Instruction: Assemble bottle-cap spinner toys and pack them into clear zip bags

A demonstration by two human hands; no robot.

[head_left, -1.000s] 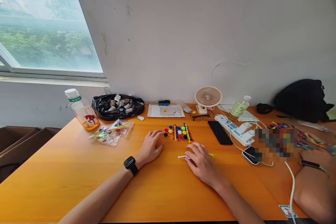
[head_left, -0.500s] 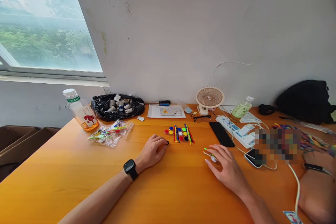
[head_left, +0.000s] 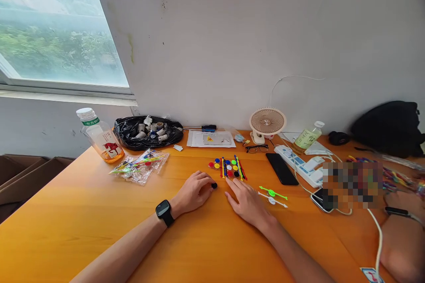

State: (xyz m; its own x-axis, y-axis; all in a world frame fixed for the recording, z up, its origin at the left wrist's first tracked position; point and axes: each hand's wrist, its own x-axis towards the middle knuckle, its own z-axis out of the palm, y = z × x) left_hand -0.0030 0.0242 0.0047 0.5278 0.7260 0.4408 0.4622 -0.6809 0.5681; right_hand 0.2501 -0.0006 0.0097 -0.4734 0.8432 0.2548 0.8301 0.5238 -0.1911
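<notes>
Black disc (head_left: 214, 185): pinched by its edge in the left hand (head_left: 195, 191), maybe because it's small
Right hand (head_left: 247, 201): loose grip, nothing inside, near the red disc (head_left: 229, 174)
Green spinner (head_left: 272, 193), white spinner (head_left: 271, 200): side by side on the desk (head_left: 182, 247), maybe for room

Here the left hand (head_left: 192, 192) masks part of the black disc (head_left: 214, 185), and there's no calling whether the right hand (head_left: 247, 203) touches the red disc (head_left: 229, 174) just ahead of it! Far to the right hand's right, blocky pixels smother much of a colourful bundle (head_left: 395, 176) and the corner of a white-rimmed device (head_left: 318, 198), while another person's forearm (head_left: 403, 239), a white cable (head_left: 378, 239) and a sticker (head_left: 369, 274) get chopped by the picture's edges! Left of the left hand, parts in the clear packets (head_left: 142, 167) are too small and jumbled to count, and cardboard boxes (head_left: 23, 181) run off the edge!
</notes>
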